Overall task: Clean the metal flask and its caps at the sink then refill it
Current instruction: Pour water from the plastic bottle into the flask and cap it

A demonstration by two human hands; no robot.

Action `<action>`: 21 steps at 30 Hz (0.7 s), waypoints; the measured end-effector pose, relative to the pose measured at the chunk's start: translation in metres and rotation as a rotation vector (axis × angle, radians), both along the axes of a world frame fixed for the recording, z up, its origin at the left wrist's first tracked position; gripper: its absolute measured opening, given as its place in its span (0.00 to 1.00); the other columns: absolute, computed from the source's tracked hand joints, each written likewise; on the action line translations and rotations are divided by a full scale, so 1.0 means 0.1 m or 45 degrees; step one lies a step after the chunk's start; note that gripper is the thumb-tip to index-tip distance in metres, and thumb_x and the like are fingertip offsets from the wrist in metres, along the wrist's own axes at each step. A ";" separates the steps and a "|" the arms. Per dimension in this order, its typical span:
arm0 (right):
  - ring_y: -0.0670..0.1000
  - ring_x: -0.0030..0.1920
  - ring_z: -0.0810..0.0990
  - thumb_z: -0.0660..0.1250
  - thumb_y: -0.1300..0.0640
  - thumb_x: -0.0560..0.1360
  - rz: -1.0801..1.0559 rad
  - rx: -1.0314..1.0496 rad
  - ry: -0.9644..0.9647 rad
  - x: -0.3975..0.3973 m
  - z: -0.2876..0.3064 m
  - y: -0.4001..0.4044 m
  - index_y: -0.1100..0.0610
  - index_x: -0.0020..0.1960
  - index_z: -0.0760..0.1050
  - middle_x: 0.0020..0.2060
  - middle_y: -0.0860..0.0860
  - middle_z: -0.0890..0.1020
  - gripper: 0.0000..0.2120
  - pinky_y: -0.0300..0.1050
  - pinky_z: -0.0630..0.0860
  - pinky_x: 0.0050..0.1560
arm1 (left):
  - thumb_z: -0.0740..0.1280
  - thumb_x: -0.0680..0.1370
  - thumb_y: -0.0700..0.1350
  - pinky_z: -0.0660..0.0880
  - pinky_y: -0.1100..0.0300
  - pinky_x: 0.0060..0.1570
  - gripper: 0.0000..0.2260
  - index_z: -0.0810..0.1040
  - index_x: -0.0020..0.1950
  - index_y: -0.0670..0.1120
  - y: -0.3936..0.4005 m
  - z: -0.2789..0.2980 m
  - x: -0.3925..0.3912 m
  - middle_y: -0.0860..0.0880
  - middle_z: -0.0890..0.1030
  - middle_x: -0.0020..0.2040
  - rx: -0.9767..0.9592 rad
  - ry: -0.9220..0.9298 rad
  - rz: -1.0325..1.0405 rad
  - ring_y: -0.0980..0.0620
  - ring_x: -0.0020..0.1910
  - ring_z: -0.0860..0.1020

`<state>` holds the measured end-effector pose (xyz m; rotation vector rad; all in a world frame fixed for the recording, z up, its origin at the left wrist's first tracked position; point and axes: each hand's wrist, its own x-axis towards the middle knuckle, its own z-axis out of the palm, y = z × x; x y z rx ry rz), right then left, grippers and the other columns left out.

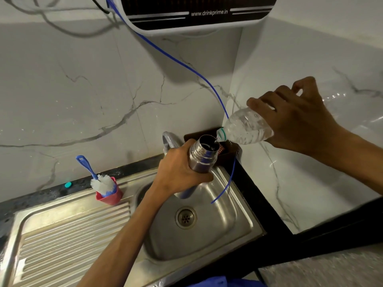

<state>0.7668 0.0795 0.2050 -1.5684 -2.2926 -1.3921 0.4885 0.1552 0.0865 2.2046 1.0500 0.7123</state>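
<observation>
Tilting slightly toward the upper right, the flask (202, 155) sits above the sink (209, 230), its open mouth uncapped and dark inside. The left hand (178, 172) wraps round its lower body, fingers curled on the near side and thumb up along the left wall, with the forearm rising from the bottom edge of the view across the basin. Just right of that grip and above it, a clear plastic bottle (245, 129) lies tipped nearly flat, its neck with a green ring touching the flask's rim; water shows inside the bottle and a thin stream enters the flask. The right hand (294, 121) clamps the bottle's base from above, fingers spread over it, the arm coming in from the right.

Behind the left hand a curved tap (169, 138) stands. A dark tray (228, 150) sits in the corner behind the flask. A blue tube (182, 63) hangs from the wall unit (196, 13) into the basin, passing right of the flask. Well left of the grip, a pink cup (110, 196) on the drainboard holds a bottle brush (97, 179), and a small teal cap (68, 184) lies beside it on the counter.
</observation>
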 end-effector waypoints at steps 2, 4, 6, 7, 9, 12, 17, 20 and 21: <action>0.63 0.48 0.82 0.71 0.47 0.74 0.009 0.004 -0.001 -0.01 -0.01 0.00 0.62 0.67 0.72 0.52 0.61 0.84 0.28 0.58 0.64 0.51 | 0.74 0.59 0.66 0.82 0.56 0.46 0.32 0.76 0.58 0.54 -0.01 0.04 0.01 0.57 0.83 0.45 0.006 -0.017 -0.003 0.58 0.42 0.82; 0.64 0.48 0.82 0.72 0.48 0.73 0.013 -0.004 0.003 -0.02 -0.03 -0.01 0.62 0.68 0.71 0.52 0.61 0.84 0.29 0.57 0.64 0.51 | 0.74 0.59 0.66 0.83 0.55 0.47 0.32 0.76 0.59 0.53 -0.02 0.07 0.01 0.56 0.83 0.46 -0.009 -0.044 -0.020 0.58 0.43 0.82; 0.64 0.48 0.82 0.72 0.48 0.73 0.008 -0.011 0.014 -0.03 -0.04 -0.02 0.62 0.68 0.71 0.52 0.61 0.83 0.29 0.58 0.64 0.51 | 0.75 0.59 0.66 0.84 0.53 0.48 0.33 0.77 0.59 0.52 -0.03 0.07 0.00 0.56 0.83 0.46 -0.020 -0.068 -0.022 0.58 0.43 0.83; 0.64 0.48 0.82 0.72 0.47 0.73 0.005 -0.013 0.022 -0.04 -0.05 -0.03 0.62 0.68 0.71 0.51 0.61 0.83 0.29 0.58 0.64 0.52 | 0.75 0.59 0.65 0.84 0.52 0.48 0.33 0.77 0.60 0.53 -0.04 0.08 -0.01 0.57 0.83 0.46 -0.020 -0.075 -0.020 0.57 0.44 0.83; 0.63 0.47 0.82 0.72 0.47 0.73 0.012 -0.004 0.031 -0.05 -0.06 -0.04 0.62 0.68 0.71 0.51 0.60 0.83 0.29 0.58 0.64 0.51 | 0.75 0.59 0.65 0.84 0.50 0.48 0.33 0.77 0.60 0.53 -0.06 0.08 -0.03 0.57 0.83 0.47 -0.017 -0.083 -0.016 0.57 0.44 0.83; 0.64 0.47 0.82 0.72 0.48 0.72 0.042 -0.006 0.040 -0.08 -0.07 -0.04 0.62 0.67 0.72 0.51 0.61 0.83 0.29 0.58 0.64 0.51 | 0.75 0.59 0.66 0.84 0.49 0.49 0.34 0.76 0.61 0.53 -0.08 0.08 -0.05 0.56 0.84 0.48 -0.022 -0.089 -0.017 0.55 0.45 0.83; 0.64 0.47 0.82 0.74 0.52 0.70 0.053 -0.036 0.046 -0.12 -0.06 -0.05 0.63 0.67 0.71 0.51 0.61 0.83 0.29 0.59 0.66 0.51 | 0.75 0.59 0.65 0.84 0.50 0.48 0.34 0.76 0.61 0.53 -0.12 0.08 -0.10 0.56 0.84 0.47 -0.022 -0.104 -0.007 0.56 0.44 0.83; 0.63 0.46 0.81 0.73 0.54 0.71 0.051 -0.051 0.025 -0.15 -0.06 -0.06 0.62 0.67 0.71 0.50 0.60 0.83 0.28 0.59 0.67 0.51 | 0.76 0.59 0.65 0.84 0.53 0.48 0.33 0.77 0.61 0.53 -0.13 0.07 -0.13 0.57 0.84 0.47 -0.026 -0.102 -0.008 0.58 0.44 0.83; 0.64 0.47 0.81 0.73 0.54 0.71 0.051 -0.058 0.022 -0.15 -0.06 -0.06 0.62 0.67 0.70 0.50 0.60 0.83 0.28 0.59 0.67 0.51 | 0.75 0.59 0.65 0.84 0.54 0.48 0.33 0.77 0.61 0.53 -0.14 0.07 -0.14 0.57 0.84 0.47 -0.030 -0.099 -0.010 0.58 0.44 0.83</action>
